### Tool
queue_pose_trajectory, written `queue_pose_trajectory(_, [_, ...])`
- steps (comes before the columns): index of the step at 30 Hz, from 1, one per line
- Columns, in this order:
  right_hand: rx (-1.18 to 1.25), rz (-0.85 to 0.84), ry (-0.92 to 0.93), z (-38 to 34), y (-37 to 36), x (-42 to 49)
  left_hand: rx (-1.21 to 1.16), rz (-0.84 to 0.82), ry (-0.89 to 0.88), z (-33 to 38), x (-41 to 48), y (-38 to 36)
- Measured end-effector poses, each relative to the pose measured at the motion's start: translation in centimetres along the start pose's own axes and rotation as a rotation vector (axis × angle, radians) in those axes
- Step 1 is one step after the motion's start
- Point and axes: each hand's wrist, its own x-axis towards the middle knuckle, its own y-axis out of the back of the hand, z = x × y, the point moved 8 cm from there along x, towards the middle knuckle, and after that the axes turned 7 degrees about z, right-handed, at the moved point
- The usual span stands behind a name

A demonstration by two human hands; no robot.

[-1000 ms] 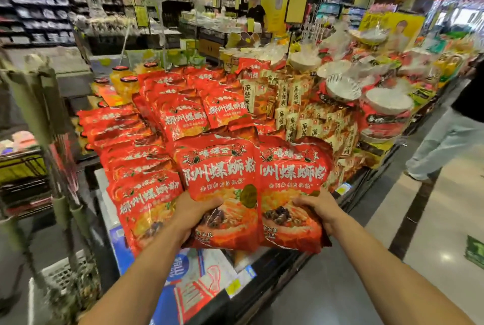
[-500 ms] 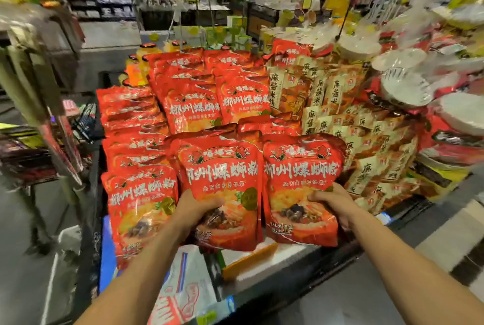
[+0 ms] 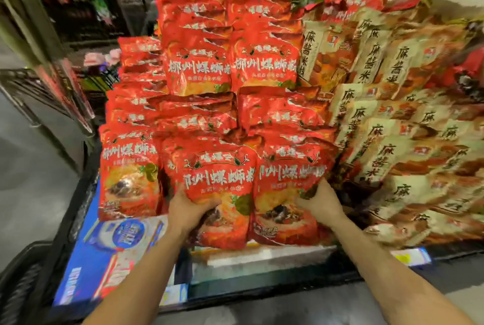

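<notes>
My left hand (image 3: 187, 210) grips the lower left edge of the left packet (image 3: 217, 180), a red one just below the middle of the frame. The thumb curls over its front and the other fingers are hidden behind it. My right hand (image 3: 323, 203) holds the right edge of the right packet (image 3: 286, 191), fingers curled round it. The two stand upright, side edges touching, bottoms close over the front of the bench (image 3: 262, 259); I cannot tell whether they rest on it.

The stack of red packets (image 3: 230, 68) rises right behind them to the top centre. Tan packets (image 3: 387, 125) crowd in on the right, and another red packet (image 3: 128, 173) stands just beside my left one. A blue box (image 3: 86, 259) fills the lower left. The only open room is the floor (image 3: 28, 180) along the left edge.
</notes>
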Motion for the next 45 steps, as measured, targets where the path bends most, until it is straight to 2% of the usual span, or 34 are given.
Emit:
queue_pose_trajectory(5, [0.000, 0.111, 0.050, 0.7, 0.5, 0.0, -0.019, 0.218, -0.043, -0.2, -1.8, 0.2])
queue_pose_trajectory(7, [-0.148, 0.214, 0.089, 0.3, 0.8, -0.8, 0.087, 0.383, -0.132, -0.1, -2.7, 1.0])
queue_pose_trajectory(9, [-0.343, 0.389, 0.216, -0.7, 1.2, -2.3, 0.302, 0.532, -0.288, 0.8, -4.0, 1.0])
queue_pose_trajectory(10, [-0.431, 0.454, 0.319, -1.5, 0.8, -3.1, 0.388, 0.572, -0.419, 1.7, -4.7, 0.5])
queue_pose_trajectory(12, [-0.553, 0.472, 0.489, -2.4, -1.0, -4.1, 0.516, 0.543, -0.697, 2.9, -6.0, -1.7])
queue_pose_trajectory(14, [-0.585, 0.430, 0.541, -2.3, -2.9, -4.4, 0.592, 0.452, -0.832, 2.7, -6.6, -3.8])
queue_pose_trajectory(16, [-0.572, 0.387, 0.520, -1.7, -3.9, -4.7, 0.628, 0.392, -0.819, 1.9, -6.7, -4.7])
queue_pose_trajectory(20, [-0.625, 0.325, 0.549, -1.6, -4.5, -5.3, 0.755, 0.390, -0.848, 1.7, -7.6, -5.2])
queue_pose_trajectory(26, [-0.709, 0.346, 0.531, -1.6, -6.3, -2.9, 0.862, 0.411, -0.929, 1.5, -5.0, -6.6])
queue_pose_trajectory(45, [-0.713, 0.356, 0.541, -2.2, -5.7, -3.5, 0.855, 0.387, -0.878, 2.5, -5.7, -6.5])
